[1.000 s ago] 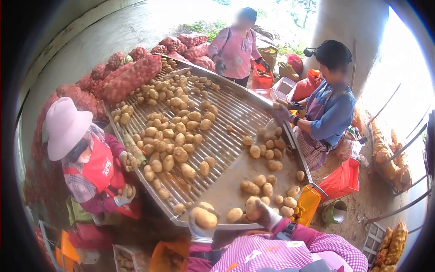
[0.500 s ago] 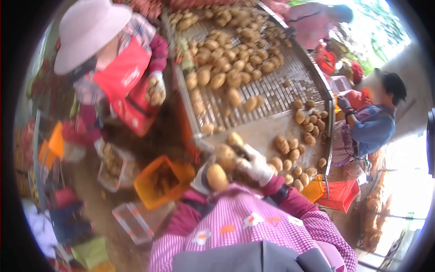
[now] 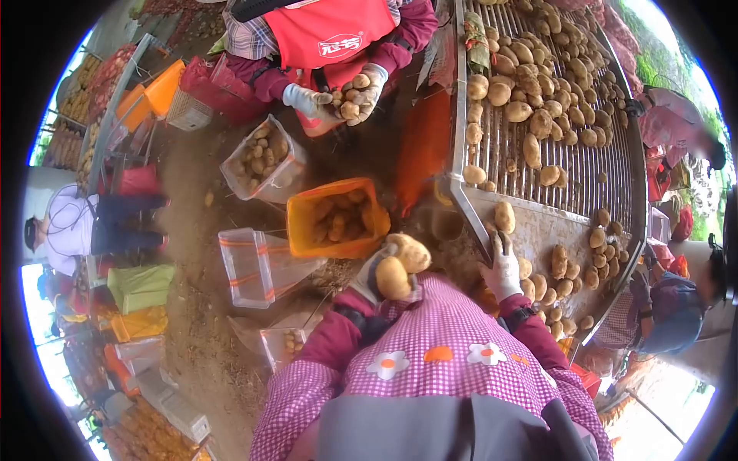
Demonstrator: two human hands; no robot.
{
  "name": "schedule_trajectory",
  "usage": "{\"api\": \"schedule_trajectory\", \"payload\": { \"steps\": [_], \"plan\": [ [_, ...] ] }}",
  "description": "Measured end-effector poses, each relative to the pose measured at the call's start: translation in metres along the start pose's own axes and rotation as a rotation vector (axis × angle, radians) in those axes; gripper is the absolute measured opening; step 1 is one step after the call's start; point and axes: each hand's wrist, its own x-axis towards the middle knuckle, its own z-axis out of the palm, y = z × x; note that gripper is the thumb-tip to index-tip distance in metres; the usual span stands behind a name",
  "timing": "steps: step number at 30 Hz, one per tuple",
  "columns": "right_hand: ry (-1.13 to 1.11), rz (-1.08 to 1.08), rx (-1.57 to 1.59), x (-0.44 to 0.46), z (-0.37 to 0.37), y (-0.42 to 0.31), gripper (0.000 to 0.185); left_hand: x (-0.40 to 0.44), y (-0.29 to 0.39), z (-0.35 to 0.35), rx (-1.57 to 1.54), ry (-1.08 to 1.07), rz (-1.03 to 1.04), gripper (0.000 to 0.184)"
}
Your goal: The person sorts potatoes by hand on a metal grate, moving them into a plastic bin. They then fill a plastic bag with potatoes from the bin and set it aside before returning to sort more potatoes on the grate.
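Note:
Two large potatoes (image 3: 393, 278) rest in my left hand (image 3: 367, 278), which wears a whitish glove and is closed around them in front of my checked apron. My right hand (image 3: 503, 273), in a white glove, is at the metal edge of the sorting table (image 3: 492, 201). Its fingers are stretched out, their tips next to a single potato (image 3: 504, 217); whether they touch it I cannot tell. Smaller potatoes (image 3: 560, 261) lie on the metal sheet beyond that hand. More potatoes (image 3: 542, 123) are heaped on the slatted part of the table.
An orange crate (image 3: 306, 247) with potatoes stands left of the table, near a clear bag-lined container (image 3: 231, 165) of potatoes. A transparent plastic box (image 3: 244, 269) lies on the floor. Opposite, a co-worker in a red apron (image 3: 330, 38) holds small potatoes. Other people stand at the far right.
My view has turned left. My right hand has moved away from the potatoes at my left hand to the table edge. My left hand still holds potatoes, now lower beside the orange crate.

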Motion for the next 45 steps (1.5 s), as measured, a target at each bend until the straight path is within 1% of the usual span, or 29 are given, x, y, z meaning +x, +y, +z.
{"api": "schedule_trajectory", "payload": {
  "steps": [2,3,5,7,8,10,11,14,17,18,20,23,24,26,27,29,32,33,36,37,40,42,44,45],
  "plan": [
    [-0.015,-0.005,-0.036,0.0,0.001,0.004,0.087,-0.023,0.005,-0.027,0.177,0.071,0.242,0.047],
    [-0.027,0.002,-0.05,-0.001,0.001,0.006,0.088,-0.03,0.012,-0.055,0.517,0.14,0.349,0.045],
    [-0.045,0.014,-0.077,-0.001,0.0,0.005,0.088,-0.041,0.033,-0.134,1.204,0.276,0.543,0.042],
    [-0.058,0.022,-0.103,0.0,-0.003,0.001,0.088,-0.067,0.053,-0.146,0.828,0.317,0.616,0.046],
    [-0.059,0.025,-0.101,-0.002,-0.001,0.003,0.089,-0.084,0.063,-0.127,0.11,0.274,0.556,0.051],
    [-0.059,0.031,-0.097,-0.002,0.004,0.009,0.092,-0.095,0.087,-0.106,-0.005,0.312,0.638,0.057],
    [-0.006,-0.004,-0.135,-0.002,0.007,0.01,0.088,-0.095,0.101,-0.102,-0.062,0.331,0.679,0.06],
    [0.011,-0.01,-0.117,-0.002,0.014,0.015,0.088,-0.088,0.138,-0.105,-0.159,0.407,0.657,0.061],
    [-0.009,0.012,-0.117,-0.001,0.011,0.01,0.087,-0.057,0.182,-0.133,-0.013,0.328,0.671,0.06],
    [-0.006,0.008,-0.116,0.0,0.011,0.008,0.087,-0.047,0.19,-0.127,0.09,0.268,0.692,0.06],
    [0.002,0.012,-0.122,0.0,0.015,0.011,0.085,-0.029,0.208,-0.142,0.105,0.349,0.626,0.063],
    [0.013,0.003,-0.145,0.0,0.016,0.012,0.082,-0.009,0.212,-0.146,0.287,0.632,0.607,0.069],
    [0.018,-0.004,-0.149,0.0,0.016,0.012,0.081,-0.007,0.209,-0.15,0.333,0.795,0.572,0.075],
    [0.025,-0.01,-0.161,0.004,0.016,0.011,0.079,0.008,0.211,-0.204,0.354,0.696,0.488,0.077],
    [0.026,-0.01,-0.169,0.005,0.016,0.01,0.078,0.009,0.211,-0.201,0.303,0.703,0.497,0.076],
    [0.019,0.0,-0.17,0.005,0.017,0.01,0.077,0.004,0.196,-0.186,0.202,0.721,0.512,0.075],
    [0.023,-0.014,-0.15,0.004,0.018,0.014,0.078,-0.017,0.177,-0.118,0.145,0.6,0.535,0.07],
    [0.037,-0.025,-0.135,0.005,0.019,0.015,0.079,-0.019,0.172,-0.114,0.126,0.536,0.586,0.071],
    [0.026,-0.013,-0.143,0.004,0.02,0.016,0.08,-0.023,0.165,-0.1,-0.036,0.329,0.533,0.072],
    [0.032,-0.022,-0.137,0.005,0.019,0.015,0.081,-0.025,0.162,-0.087,-0.021,0.29,0.557,0.067],
    [-0.026,0.064,-0.135,0.005,0.015,0.009,0.079,-0.024,0.16,-0.087,-0.086,0.194,0.492,0.063],
    [-0.008,0.05,-0.122,0.003,0.016,0.012,0.079,-0.022,0.152,-0.091,-0.022,0.322,0.485,0.063],
    [0.007,0.035,-0.125,0.004,0.018,0.013,0.08,-0.015,0.144,-0.115,0.057,0.49,0.475,0.061],
    [0.01,0.029,-0.138,0.003,0.017,0.012,0.081,-0.011,0.141,-0.122,0.171,0.558,0.47,0.051]
  ]
}}
